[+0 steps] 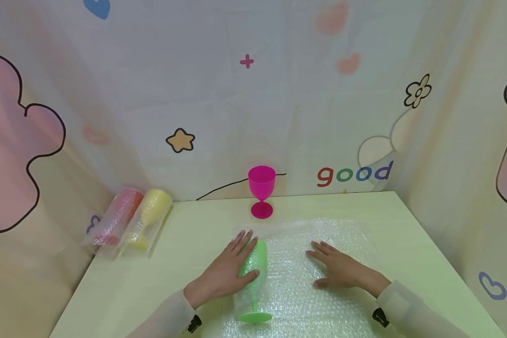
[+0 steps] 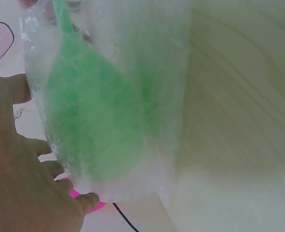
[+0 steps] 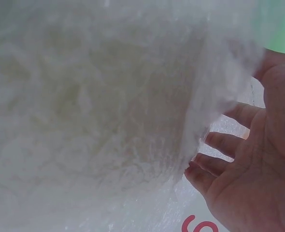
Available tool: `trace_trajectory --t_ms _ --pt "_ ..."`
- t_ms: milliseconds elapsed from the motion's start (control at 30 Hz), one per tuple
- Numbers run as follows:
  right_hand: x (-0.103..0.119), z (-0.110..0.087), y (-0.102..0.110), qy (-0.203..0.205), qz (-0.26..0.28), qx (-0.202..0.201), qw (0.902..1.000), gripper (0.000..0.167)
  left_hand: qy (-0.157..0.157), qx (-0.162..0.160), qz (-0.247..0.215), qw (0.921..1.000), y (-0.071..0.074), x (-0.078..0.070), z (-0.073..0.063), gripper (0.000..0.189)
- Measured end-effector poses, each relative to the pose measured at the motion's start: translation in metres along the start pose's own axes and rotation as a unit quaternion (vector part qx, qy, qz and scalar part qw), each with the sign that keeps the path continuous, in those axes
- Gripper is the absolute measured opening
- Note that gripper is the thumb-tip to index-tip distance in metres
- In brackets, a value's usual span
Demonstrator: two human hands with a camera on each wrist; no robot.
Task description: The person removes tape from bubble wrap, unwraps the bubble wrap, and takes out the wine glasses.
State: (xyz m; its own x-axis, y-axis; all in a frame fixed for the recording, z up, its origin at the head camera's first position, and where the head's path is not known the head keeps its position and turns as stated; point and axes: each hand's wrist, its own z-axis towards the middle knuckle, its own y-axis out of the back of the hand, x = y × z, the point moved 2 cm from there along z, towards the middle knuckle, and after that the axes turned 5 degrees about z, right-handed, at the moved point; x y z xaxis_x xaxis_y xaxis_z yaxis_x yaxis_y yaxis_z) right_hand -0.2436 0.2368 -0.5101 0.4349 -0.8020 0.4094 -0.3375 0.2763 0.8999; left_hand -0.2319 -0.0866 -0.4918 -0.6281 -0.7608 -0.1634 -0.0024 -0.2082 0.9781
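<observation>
A green plastic goblet [image 1: 260, 260] lies on its side at the left part of a bubble wrap sheet [image 1: 295, 300], its foot towards me. Across its bowl rests my left hand [image 1: 228, 270], fingers extended and thumb out to the side. In the left wrist view a layer of bubble wrap covers the green goblet [image 2: 92, 116], with the left hand [image 2: 31, 169] along its side. My right hand [image 1: 339, 267] is over the sheet's right half with fingers spread. The right wrist view shows the right hand [image 3: 253, 154] by the wrap [image 3: 108, 96]; whether it touches is unclear.
At the back of the table [image 1: 185, 225] stands an upright magenta goblet [image 1: 262, 183]. Two bubble-wrapped goblets, one red [image 1: 120, 213] and one yellow [image 1: 153, 211], lie at the left edge. A printed curtain [image 1: 219, 94] hangs behind and along both sides.
</observation>
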Motion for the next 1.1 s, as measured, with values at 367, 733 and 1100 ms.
trace_trajectory --t_ms 367,733,1100 --pt "-0.002 0.001 0.001 -0.007 -0.002 0.001 1.0 0.089 0.024 -0.004 -0.055 0.9982 0.006 0.017 -0.02 0.084" --pt "-0.003 0.002 -0.001 0.003 0.017 0.005 0.9998 0.09 0.062 -0.003 -0.09 0.994 0.005 0.037 -0.046 0.088" --pt "-0.006 0.002 -0.003 -0.007 0.011 0.005 0.9999 0.091 0.088 0.011 -0.109 0.9901 0.003 0.054 -0.063 0.09"
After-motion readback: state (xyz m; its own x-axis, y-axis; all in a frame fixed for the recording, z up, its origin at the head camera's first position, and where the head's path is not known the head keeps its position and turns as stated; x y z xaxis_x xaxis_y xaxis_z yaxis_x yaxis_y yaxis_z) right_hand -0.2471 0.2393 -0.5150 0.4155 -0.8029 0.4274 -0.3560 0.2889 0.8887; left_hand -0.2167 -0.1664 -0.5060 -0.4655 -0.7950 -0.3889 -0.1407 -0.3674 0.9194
